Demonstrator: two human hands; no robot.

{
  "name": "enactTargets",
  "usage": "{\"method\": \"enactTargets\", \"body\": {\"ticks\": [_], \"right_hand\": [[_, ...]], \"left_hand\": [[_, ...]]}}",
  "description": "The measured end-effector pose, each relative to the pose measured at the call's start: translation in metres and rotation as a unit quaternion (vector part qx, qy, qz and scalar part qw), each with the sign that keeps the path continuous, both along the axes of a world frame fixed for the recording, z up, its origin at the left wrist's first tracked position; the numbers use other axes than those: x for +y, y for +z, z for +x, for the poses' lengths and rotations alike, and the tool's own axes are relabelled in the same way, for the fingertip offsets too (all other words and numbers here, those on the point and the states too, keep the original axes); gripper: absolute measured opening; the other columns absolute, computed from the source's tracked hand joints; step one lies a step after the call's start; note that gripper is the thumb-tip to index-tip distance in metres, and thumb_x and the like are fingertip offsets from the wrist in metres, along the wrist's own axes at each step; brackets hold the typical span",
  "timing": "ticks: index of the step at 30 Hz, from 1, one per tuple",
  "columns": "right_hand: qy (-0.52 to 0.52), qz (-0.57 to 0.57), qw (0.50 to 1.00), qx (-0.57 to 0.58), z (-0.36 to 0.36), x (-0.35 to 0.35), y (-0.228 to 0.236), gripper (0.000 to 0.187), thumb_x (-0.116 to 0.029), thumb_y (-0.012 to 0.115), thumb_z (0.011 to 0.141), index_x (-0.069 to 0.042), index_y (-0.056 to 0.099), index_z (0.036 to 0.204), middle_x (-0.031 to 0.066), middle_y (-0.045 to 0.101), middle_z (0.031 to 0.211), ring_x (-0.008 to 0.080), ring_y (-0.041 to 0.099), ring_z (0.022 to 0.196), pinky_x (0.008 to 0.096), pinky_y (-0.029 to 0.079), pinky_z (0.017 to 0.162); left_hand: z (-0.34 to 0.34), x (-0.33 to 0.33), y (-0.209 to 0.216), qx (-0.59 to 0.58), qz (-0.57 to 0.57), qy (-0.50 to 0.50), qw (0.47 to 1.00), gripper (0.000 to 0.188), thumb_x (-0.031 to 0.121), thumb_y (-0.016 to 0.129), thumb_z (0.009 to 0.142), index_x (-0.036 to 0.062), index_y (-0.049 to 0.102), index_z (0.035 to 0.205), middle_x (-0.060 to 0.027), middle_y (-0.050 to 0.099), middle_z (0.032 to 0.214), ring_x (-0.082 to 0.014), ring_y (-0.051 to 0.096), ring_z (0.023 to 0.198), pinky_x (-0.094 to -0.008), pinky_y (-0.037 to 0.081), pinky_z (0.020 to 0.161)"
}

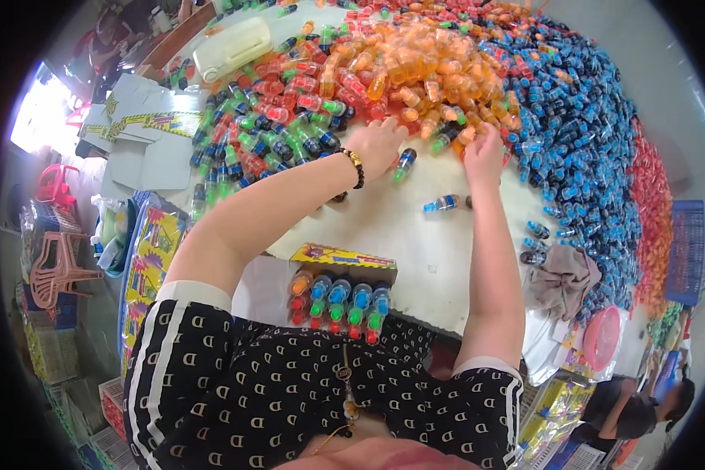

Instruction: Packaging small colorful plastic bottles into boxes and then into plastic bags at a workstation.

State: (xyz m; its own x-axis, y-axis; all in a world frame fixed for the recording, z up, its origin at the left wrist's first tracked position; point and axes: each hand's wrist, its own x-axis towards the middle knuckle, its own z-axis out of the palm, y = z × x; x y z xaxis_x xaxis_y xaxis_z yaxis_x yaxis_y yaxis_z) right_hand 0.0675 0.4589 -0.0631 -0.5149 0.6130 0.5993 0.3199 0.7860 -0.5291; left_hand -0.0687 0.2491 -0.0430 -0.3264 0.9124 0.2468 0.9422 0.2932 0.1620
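Note:
A big heap of small capped plastic bottles with coloured liquid spreads over the far side of the white table (415,243). My left hand (377,147) reaches to the edge of the red bottles (352,84), its fingers curled down; what they grip is hidden. My right hand (484,157) pinches a small orange bottle (468,135) at the front of the orange pile. Between my hands lies a loose green bottle with a dark label (404,165). Nearer sits a blue-capped bottle (441,204). Close to my body an open yellow display box (343,255) holds rows of bottles (338,294).
Blue bottles (576,125) heap up on the right, beside a crumpled grey cloth (564,276) and a pink basket (601,338). Flattened white cardboard (150,157) and a pale plastic container (233,48) lie far left. Another person (630,407) is at the lower right.

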Motion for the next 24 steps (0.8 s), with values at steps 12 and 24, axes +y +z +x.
{"method": "enactTargets", "body": {"ticks": [12, 24], "right_hand": [[-0.076, 0.047, 0.935, -0.342, -0.020, 0.027, 0.020, 0.034, -0.042, 0.066, 0.083, -0.014, 0.067, 0.101, 0.0105, 0.061, 0.107, 0.0294, 0.065, 0.091, 0.0419, 0.053, 0.075], [0.067, -0.042, 0.992, -0.094, -0.019, 0.007, 0.030, 0.022, -0.026, 0.064, 0.081, -0.007, 0.061, 0.092, 0.0147, 0.066, 0.088, 0.0341, 0.064, 0.083, 0.0417, 0.050, 0.072]], "left_hand": [[0.001, 0.087, -0.041, -0.002, -0.092, -0.050, 0.994, 0.054, 0.010, 0.059, 0.080, 0.0060, 0.044, 0.132, -0.0138, 0.035, 0.142, -0.0293, 0.065, 0.093, -0.0348, 0.055, 0.079], [-0.051, 0.045, 0.013, -0.304, 0.252, 0.138, 0.908, 0.030, 0.019, 0.065, 0.086, 0.0021, 0.061, 0.111, -0.0122, 0.067, 0.100, -0.0225, 0.064, 0.086, -0.0329, 0.052, 0.078]]}}
